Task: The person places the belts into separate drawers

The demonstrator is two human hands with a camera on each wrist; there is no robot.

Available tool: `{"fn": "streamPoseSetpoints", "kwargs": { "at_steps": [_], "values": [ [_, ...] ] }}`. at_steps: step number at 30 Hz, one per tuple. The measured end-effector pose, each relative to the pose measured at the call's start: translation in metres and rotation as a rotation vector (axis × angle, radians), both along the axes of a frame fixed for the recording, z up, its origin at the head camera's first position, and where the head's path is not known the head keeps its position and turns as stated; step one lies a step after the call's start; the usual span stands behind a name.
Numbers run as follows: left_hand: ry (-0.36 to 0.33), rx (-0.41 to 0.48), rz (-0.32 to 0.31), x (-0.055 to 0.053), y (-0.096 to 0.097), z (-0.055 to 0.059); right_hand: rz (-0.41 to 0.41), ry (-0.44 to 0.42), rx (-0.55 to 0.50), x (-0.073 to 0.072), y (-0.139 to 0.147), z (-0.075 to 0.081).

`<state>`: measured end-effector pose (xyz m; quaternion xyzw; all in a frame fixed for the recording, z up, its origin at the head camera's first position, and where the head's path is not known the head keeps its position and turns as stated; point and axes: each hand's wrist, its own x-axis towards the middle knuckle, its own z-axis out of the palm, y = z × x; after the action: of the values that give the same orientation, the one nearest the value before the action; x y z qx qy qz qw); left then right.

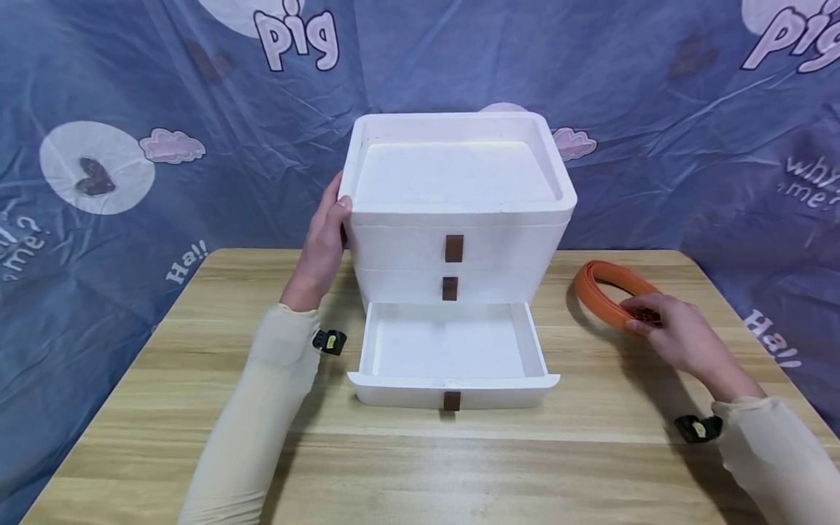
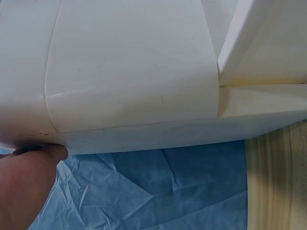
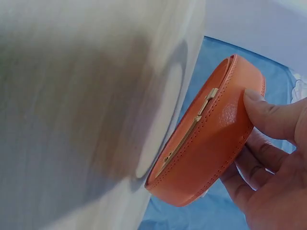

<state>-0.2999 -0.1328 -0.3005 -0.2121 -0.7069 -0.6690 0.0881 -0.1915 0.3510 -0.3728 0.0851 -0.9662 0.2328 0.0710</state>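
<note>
A white drawer unit (image 1: 400, 251) with brown pull tabs stands at the middle of the table, its bottom drawer (image 1: 453, 394) pulled out. Against the unit's left side rests my left hand (image 1: 321, 240), thumb by the front corner of the top rim and fingers reaching back along the side. In the left wrist view the thumb (image 2: 56, 152) touches the white wall. My right hand (image 1: 685, 339) holds a coiled orange belt (image 1: 593, 295) on the right, thumb on its outer face and fingers underneath. A gold buckle (image 3: 194, 125) shows inside the coil.
The wooden table (image 1: 197, 379) extends around the unit. Behind it hangs a blue printed cloth (image 1: 262, 146). The unit's top is a shallow tray (image 1: 453, 175) with a raised rim, above two closed drawers.
</note>
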Motion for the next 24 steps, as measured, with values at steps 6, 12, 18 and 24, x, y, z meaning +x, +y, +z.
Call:
{"fn": "streamPoseSetpoints", "kwargs": {
  "at_steps": [6, 12, 18, 24],
  "values": [
    [-0.010, 0.000, 0.000, 0.001, 0.000, -0.001, 0.050, 0.077, 0.040, 0.007, -0.002, 0.009],
    [-0.010, -0.002, 0.002, 0.001, 0.001, -0.002, 0.097, 0.166, 0.100, 0.013, -0.007, 0.018],
    [0.003, 0.002, 0.012, 0.000, 0.000, -0.001, 0.122, 0.201, 0.119, 0.021, -0.015, 0.026],
    [-0.001, 0.006, 0.010, 0.000, 0.000, -0.001, 0.158, 0.248, 0.134, 0.027, -0.021, 0.032]
  ]
}}
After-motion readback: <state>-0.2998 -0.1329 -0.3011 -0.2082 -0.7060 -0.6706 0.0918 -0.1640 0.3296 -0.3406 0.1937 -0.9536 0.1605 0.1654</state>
